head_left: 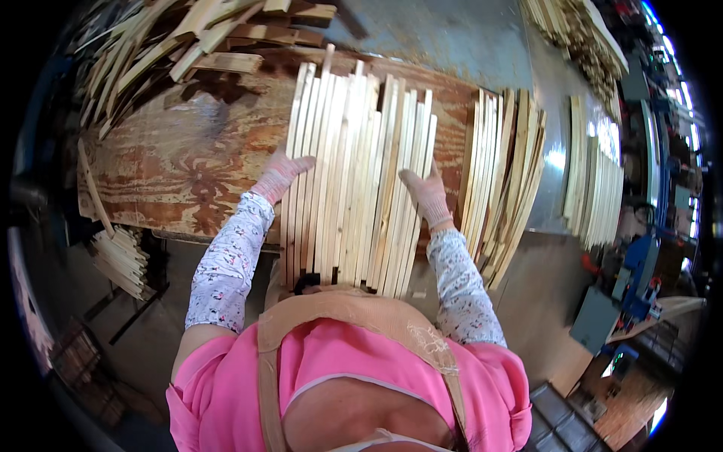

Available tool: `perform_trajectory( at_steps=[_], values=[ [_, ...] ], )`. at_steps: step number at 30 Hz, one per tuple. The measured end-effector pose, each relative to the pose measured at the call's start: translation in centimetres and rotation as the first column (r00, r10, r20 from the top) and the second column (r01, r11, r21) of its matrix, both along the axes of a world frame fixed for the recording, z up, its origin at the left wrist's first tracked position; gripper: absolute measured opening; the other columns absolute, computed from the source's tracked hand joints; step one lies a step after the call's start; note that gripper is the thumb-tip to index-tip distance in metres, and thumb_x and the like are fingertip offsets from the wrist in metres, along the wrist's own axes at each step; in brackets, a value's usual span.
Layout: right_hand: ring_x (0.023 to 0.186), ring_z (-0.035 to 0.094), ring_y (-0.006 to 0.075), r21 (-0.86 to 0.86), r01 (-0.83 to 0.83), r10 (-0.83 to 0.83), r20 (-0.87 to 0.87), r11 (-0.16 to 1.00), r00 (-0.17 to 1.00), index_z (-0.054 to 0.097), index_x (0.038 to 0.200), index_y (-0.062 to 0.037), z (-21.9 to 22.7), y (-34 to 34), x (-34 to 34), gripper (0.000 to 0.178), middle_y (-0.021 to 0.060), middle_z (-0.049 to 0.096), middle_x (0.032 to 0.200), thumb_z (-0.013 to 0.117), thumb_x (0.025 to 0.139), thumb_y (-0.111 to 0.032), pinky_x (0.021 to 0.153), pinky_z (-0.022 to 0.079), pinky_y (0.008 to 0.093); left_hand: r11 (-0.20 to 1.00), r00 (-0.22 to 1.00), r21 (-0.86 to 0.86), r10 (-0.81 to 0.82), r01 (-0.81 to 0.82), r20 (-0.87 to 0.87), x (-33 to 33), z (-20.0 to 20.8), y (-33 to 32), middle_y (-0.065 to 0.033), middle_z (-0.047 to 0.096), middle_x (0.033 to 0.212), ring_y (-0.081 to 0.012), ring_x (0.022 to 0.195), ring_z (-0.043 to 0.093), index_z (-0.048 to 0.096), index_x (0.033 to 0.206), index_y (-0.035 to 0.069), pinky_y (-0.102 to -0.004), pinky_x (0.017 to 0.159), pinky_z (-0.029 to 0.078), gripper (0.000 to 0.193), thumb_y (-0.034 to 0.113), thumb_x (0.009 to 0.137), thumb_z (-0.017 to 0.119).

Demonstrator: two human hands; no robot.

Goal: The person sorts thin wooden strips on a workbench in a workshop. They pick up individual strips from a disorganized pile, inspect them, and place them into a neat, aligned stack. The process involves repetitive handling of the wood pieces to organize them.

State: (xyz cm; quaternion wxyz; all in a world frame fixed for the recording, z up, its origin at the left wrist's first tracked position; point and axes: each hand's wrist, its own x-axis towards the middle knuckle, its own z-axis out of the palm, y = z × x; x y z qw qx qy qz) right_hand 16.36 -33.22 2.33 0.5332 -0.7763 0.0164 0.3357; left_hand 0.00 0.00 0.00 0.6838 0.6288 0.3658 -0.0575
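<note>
A wide row of pale wooden strips lies side by side in front of me, running away from my body with uneven far ends. Its near ends reach past the table's front edge, close to my apron. My left hand, in a light knit glove, grips the row's left side with the thumb over the top. On the opposite side, my right hand, gloved too, holds the right edge, thumb on the outer strips. The fingers of both hands are partly hidden against the wood.
The strips lie on a worn plywood tabletop. Jumbled wood pieces cover its far left. More strips sit right of my right hand, with another row farther right. A stack stands low at left; blue machinery is at far right.
</note>
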Motion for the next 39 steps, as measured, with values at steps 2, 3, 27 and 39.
perform_trajectory(
  at_steps=[2, 3, 27, 39],
  values=[
    [0.112, 0.071, 0.0280, 0.147, 0.085, -0.078, -0.053, 0.985, 0.996, 0.032, 0.162, 0.0008, -2.8, -2.2, 0.4, 0.089, 0.0194, 0.070, 0.131, 0.081, 0.089, -0.013, 0.101, 0.057, 0.0346, 0.992, 0.992, -0.127, -0.010, 0.027, 0.128, -0.4, -1.0, -1.1, -0.0105, 0.069, 0.135, -0.0204, 0.118, 0.065, 0.052, 0.151, 0.001, -0.0349, 0.105, 0.053, 0.080, 0.023, 0.084, 0.089],
    [0.115, 0.070, 0.0283, 0.217, 0.109, -0.107, -0.019, 0.970, 0.994, 0.035, 0.159, 0.0007, -1.6, 1.4, 2.6, 0.084, 0.0195, 0.068, 0.132, 0.080, 0.089, -0.012, 0.103, 0.057, 0.0360, 0.999, 0.975, -0.040, -0.012, 0.022, 0.221, 1.8, 0.7, 2.3, -0.0094, 0.070, 0.132, -0.0195, 0.115, 0.065, 0.054, 0.150, 0.001, -0.0342, 0.103, 0.053, 0.077, 0.022, 0.084, 0.088],
    [0.114, 0.067, 0.0286, -0.064, -0.238, 0.111, 0.976, 0.969, 0.190, 0.062, 0.138, -0.0046, 13.5, -2.8, 5.9, 0.057, 0.0175, 0.067, 0.136, 0.086, 0.090, -0.024, 0.098, 0.055, 0.0419, 0.924, 0.823, -0.352, 0.079, 0.152, 0.562, 1.0, 13.5, 3.5, -0.0221, 0.051, 0.159, -0.0350, 0.144, 0.053, 0.040, 0.163, 0.012, -0.0511, 0.119, 0.047, 0.085, 0.059, 0.098, 0.068],
    [0.155, 0.041, 0.0327, -0.867, -0.213, 0.827, 0.316, 0.451, 0.465, 0.042, 0.163, -0.0070, -1.7, -10.4, -13.4, 0.071, 0.0169, 0.046, 0.166, 0.065, 0.102, -0.035, 0.130, 0.034, 0.0427, 0.548, 0.699, 0.438, -0.503, 0.713, -0.509, -11.9, 8.1, -2.3, -0.0253, 0.046, 0.163, -0.0358, 0.151, 0.046, 0.036, 0.163, 0.005, -0.0421, 0.126, 0.035, 0.061, 0.024, 0.107, 0.053]
  ],
)
